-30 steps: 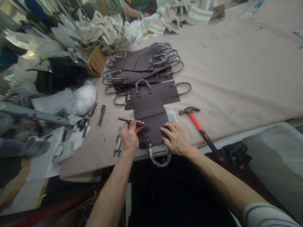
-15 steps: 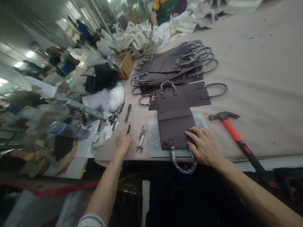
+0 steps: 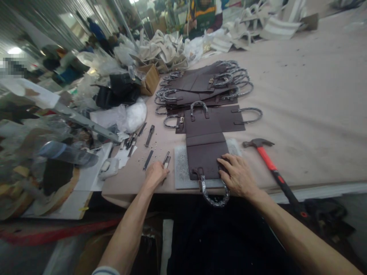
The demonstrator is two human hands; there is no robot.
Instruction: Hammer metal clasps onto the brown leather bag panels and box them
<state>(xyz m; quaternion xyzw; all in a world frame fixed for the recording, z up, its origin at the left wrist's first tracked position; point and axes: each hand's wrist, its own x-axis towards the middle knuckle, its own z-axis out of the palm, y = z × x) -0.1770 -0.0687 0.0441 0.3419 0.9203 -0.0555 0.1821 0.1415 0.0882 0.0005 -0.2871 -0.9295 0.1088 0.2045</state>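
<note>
A dark brown leather bag panel with plastic-wrapped handles lies on a grey slab; its near handle hangs past the table's edge. My right hand rests on the panel's right side, fingers spread and pressing on it. To the left of the slab, my left hand has its fingers closed around the lower part of a slim metal tool with a pale middle. That tool's lower end is hidden by the hand. A dark flat punch lies just beyond this hand.
A claw hammer with a red and black handle lies at right. Behind the panel are stacked brown bag panels. More hand tools, a cardboard box and a black bag are at left. A person is across the table.
My left hand has let go of the dark punch, which now lies on the table, and has moved right to the slim metal tool. My right hand stays on the panel.
</note>
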